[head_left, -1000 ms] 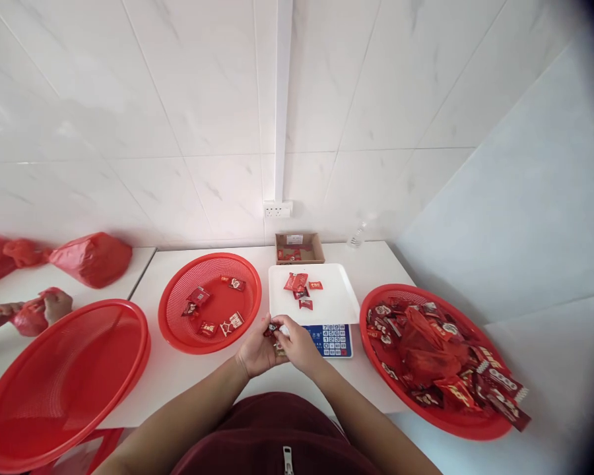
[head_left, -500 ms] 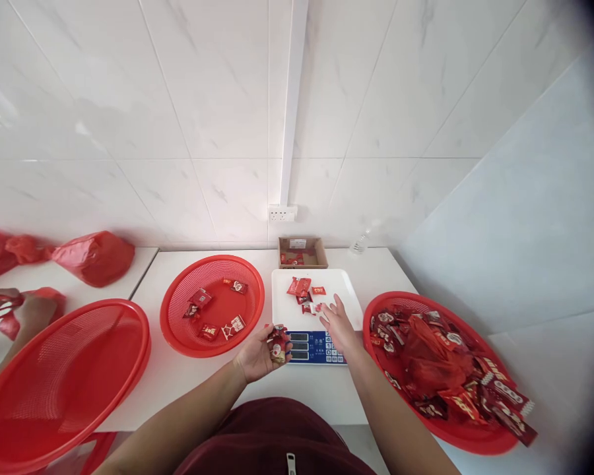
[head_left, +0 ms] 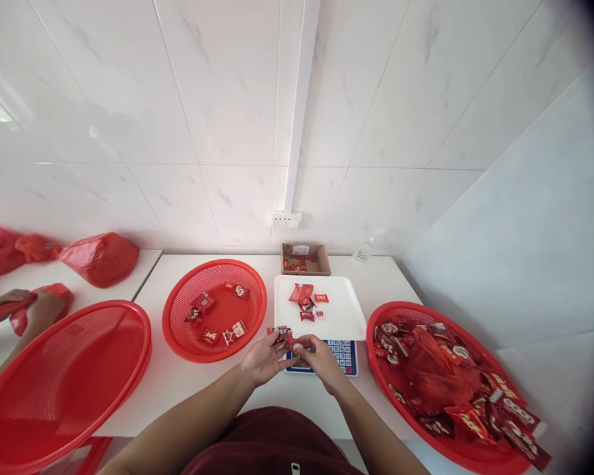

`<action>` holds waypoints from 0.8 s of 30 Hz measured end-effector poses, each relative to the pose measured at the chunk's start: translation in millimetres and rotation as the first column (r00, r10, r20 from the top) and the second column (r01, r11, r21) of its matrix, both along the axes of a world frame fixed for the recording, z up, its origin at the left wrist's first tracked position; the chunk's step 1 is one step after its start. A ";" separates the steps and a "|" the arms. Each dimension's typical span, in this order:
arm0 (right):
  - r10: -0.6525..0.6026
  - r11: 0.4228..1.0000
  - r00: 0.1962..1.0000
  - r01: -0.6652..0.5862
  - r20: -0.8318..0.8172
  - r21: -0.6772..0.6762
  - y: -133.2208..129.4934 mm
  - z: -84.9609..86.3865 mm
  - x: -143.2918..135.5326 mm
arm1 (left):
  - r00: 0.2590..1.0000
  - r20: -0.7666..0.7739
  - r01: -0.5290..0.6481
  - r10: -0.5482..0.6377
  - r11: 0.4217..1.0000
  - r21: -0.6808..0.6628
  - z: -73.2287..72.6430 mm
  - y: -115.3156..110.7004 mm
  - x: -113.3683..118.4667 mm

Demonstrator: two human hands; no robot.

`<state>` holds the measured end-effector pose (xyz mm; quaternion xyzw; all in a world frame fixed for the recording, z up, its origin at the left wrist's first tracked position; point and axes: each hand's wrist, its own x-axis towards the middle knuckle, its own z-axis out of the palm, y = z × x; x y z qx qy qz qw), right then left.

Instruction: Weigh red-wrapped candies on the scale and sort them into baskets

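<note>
My left hand point(head_left: 262, 361) is palm up in front of the scale, its fingers curled round several small wrapped candies point(head_left: 280, 332) in red packaging. My right hand point(head_left: 319, 359) meets it from the right, thumb and fingers pinched on a candy at the edge of that handful. Behind both hands stands a weighing scale with a white tray point(head_left: 339, 318) and a blue keypad point(head_left: 346, 355); the hands partly cover its display. A small pile of red candy packets point(head_left: 303, 293) lies on the tray's left half.
A red basket point(head_left: 166, 316) with a few packets is left of the scale; a fuller red basket point(head_left: 376, 356) is at right. Behind stands a cardboard box point(head_left: 321, 265). At far left are another red basket point(head_left: 138, 369), red bags point(head_left: 101, 260) and another person's hands point(head_left: 44, 310).
My right hand has drawn back from over the scale tray to the candies in my left hand and now pinches one. The view has shifted slightly. The other person's hands have moved a little.
</note>
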<state>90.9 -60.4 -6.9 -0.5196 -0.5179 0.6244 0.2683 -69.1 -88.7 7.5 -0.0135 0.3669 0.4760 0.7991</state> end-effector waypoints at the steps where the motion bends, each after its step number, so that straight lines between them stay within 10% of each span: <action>1: -0.028 1.000 1.000 0.028 0.006 0.004 6.0 -3.9 3.9 | 1.000 -0.004 -0.013 0.013 1.000 -0.016 0.8 -0.9 -1.9; 6: -0.141 0.980 0.983 0.121 0.121 0.155 38.1 -20.3 22.6 | 0.999 -0.006 -0.041 0.040 0.996 -0.083 1.6 -9.2 -14.3; 11: -0.238 0.845 0.891 -0.006 0.386 0.535 54.3 -35.3 29.5 | 0.997 -0.033 -0.067 0.063 0.988 -0.138 2.4 -23.0 -25.3; 16: -0.210 0.786 0.799 -0.205 0.563 0.583 62.1 -44.3 22.5 | 0.995 -0.053 -0.092 0.084 0.979 -0.180 5.3 -35.1 -34.4; 24: -0.321 0.774 0.772 -0.120 0.548 0.622 108.3 -51.3 14.7 | 0.990 -0.062 -0.137 0.127 0.970 -0.201 10.7 -43.9 -44.3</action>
